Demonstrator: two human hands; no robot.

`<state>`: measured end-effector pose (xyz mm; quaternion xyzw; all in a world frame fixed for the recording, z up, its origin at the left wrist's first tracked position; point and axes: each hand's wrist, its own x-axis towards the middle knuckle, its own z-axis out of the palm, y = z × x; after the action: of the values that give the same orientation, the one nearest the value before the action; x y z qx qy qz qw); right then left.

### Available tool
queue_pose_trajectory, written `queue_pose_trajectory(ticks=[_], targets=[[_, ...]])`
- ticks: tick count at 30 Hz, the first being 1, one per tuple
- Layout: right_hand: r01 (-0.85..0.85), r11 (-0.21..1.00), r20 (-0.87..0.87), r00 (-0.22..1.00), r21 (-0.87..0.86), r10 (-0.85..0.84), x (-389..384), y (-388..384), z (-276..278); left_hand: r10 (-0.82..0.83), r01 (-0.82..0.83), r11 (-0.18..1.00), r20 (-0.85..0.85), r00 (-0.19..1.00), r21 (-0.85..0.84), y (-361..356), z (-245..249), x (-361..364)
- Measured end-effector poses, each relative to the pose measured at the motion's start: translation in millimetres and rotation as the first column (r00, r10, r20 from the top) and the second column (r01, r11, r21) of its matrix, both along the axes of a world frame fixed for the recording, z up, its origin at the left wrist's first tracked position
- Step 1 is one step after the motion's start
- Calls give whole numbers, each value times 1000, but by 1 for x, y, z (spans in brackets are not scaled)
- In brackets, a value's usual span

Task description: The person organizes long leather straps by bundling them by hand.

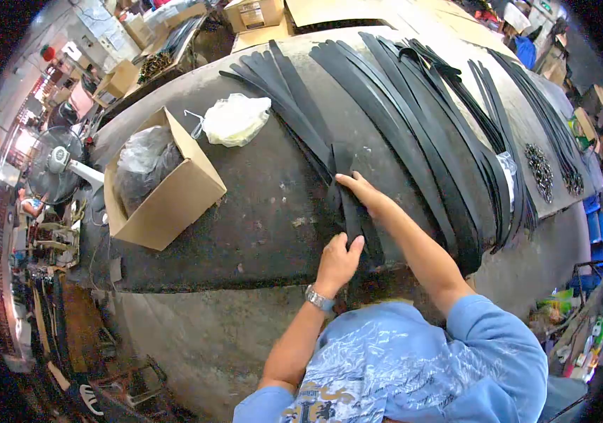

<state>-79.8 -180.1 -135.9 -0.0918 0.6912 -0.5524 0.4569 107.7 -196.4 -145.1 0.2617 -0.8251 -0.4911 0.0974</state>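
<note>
A bundle of long black straps [305,141], like belt strips, lies fanned out at the far end and narrows toward me. My right hand [363,192] is closed on the straps where they cross. Below it, close to the table's front edge, my left hand [340,261] with a metal watch [319,297] on the wrist is closed on the near part of the black straps. One short strap end [344,158] stands crosswise by my right hand's fingers. Parts of the straps under both hands are hidden.
More black straps [414,134] lie in rows to the right on the dark table [245,233]. A heap of metal buckles or chain [539,173] is beyond them. At left are an open cardboard box [175,190] with plastic inside, a white plastic bag [237,120] and a fan [55,163].
</note>
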Motion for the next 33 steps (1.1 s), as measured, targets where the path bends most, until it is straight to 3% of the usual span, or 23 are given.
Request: queue_pose_trajectory(ticks=[2,4,5,8,9,10,11,12,13,14,15,16,17,20,23,25,27,28,29,30,31,32,33], targets=[[-44,999,-99,994,30,47,12,23,-16,-85,63,987,143,986,150,13,-6,11],[-77,995,-193,977,68,89,25,50,-34,-212,166,963,216,953,214,24,-43,25],[-46,994,-274,959,95,70,34,60,-42,-302,214,930,287,909,299,28,-49,28],[-60,997,-348,935,44,71,41,67,-54,-584,506,810,483,652,296,25,-29,44],[-55,998,-356,933,26,61,41,65,-49,-530,435,848,480,699,303,17,-6,44],[-73,997,-348,935,9,72,45,64,-35,-344,273,936,417,841,222,10,11,41],[-45,999,-446,894,12,46,46,61,-51,-112,98,993,240,964,70,2,14,35],[-72,997,-494,867,6,66,40,57,-65,-49,61,995,157,986,-74,-11,13,21],[-88,996,-517,854,-16,67,36,53,-76,13,-8,993,38,999,-114,-12,3,11],[-107,992,-454,889,-60,68,36,57,-58,-78,78,997,-88,993,-7,-24,-29,3],[-98,993,-392,918,-68,63,38,59,-50,-22,-3,885,48,999,466,-13,-1,-4],[-114,991,-465,883,-74,67,40,60,-46,-17,-15,926,80,997,377,0,15,-8],[-120,989,-430,900,-85,72,40,67,-36,-1,-30,958,109,994,284,11,23,-10],[-171,983,-339,931,-71,138,53,97,-28,9,-77,887,150,989,456,24,18,2],[-334,941,-284,897,61,337,53,156,-34,-20,-60,904,184,983,422,48,-13,-3],[-384,918,-487,785,103,383,48,212,-22,-29,-70,911,232,972,407,58,-38,0],[-164,985,-687,712,44,149,11,277,-14,-12,-112,919,312,950,378,80,-30,-4],[35,998,-780,622,-55,-65,-23,315,-19,-26,-73,969,389,921,238,88,-26,-6],[215,975,-722,684,56,-109,-65,358,3,-29,-17,995,464,885,95,91,-22,-6],[429,894,-678,696,130,-235,-106,400,-5,-18,49,998,536,844,-43,92,-19,-3],[617,774,-702,613,140,-361,-148,443,-18,-5,114,981,568,823,-156,88,-20,5],[677,651,-731,627,342,-268,-191,486,-31,18,174,948,592,806,-266,81,-24,14],[828,529,-907,352,186,-231,-225,524,-78,44,233,901,611,791,-367,83,-25,15]])
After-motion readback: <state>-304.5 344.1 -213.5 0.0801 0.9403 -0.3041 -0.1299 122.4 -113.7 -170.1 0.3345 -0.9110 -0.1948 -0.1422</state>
